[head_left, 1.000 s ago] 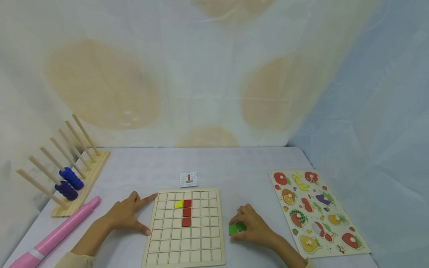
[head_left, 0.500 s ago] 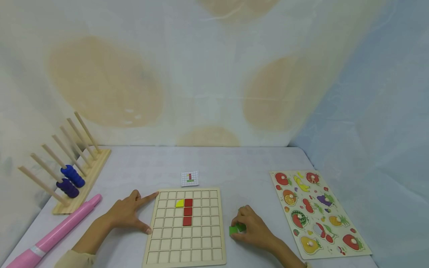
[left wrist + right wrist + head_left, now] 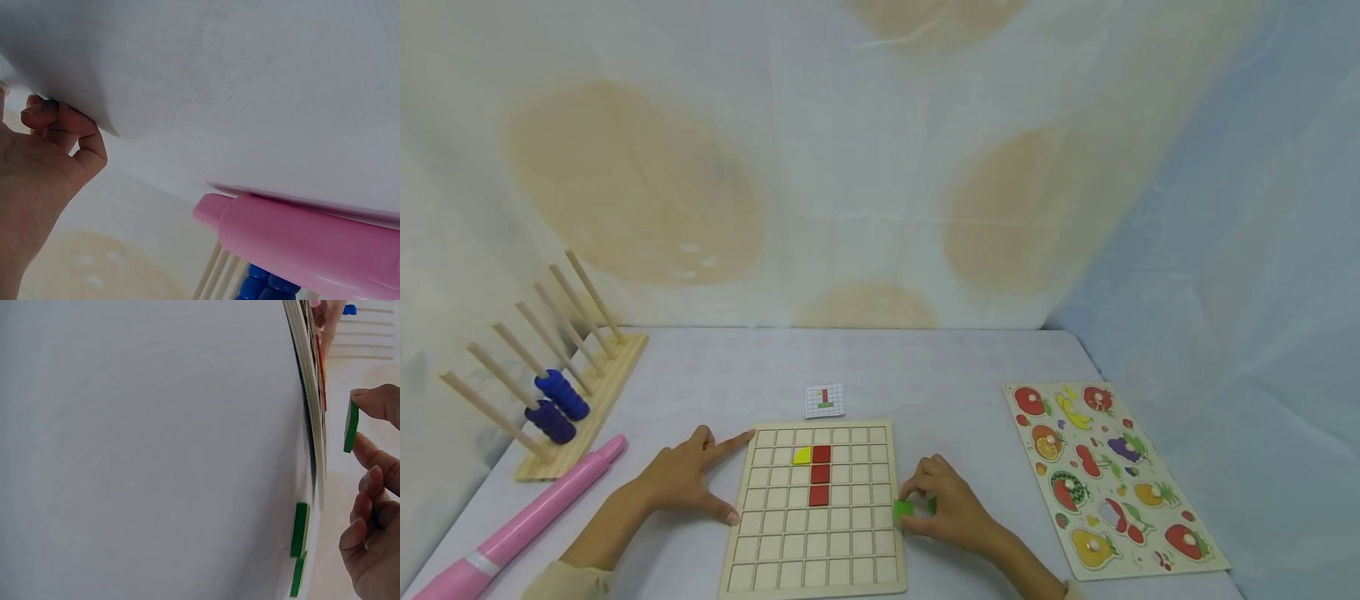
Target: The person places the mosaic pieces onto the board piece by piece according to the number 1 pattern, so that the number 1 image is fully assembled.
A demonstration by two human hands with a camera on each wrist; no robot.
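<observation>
One green tile (image 3: 903, 510), pinched by thumb and finger of right hand (image 3: 951, 510), is lifted at right edge of grid board (image 3: 793, 522); best to keep it level, grip light, while left hand (image 3: 681, 479), thumb and forefinger spread wide, braces board's left side.

At lower centre I see a grid board (image 3: 838, 546) of matt wood. The pink tube (image 3: 535, 515), lower left, resembles glossy plastic.
</observation>
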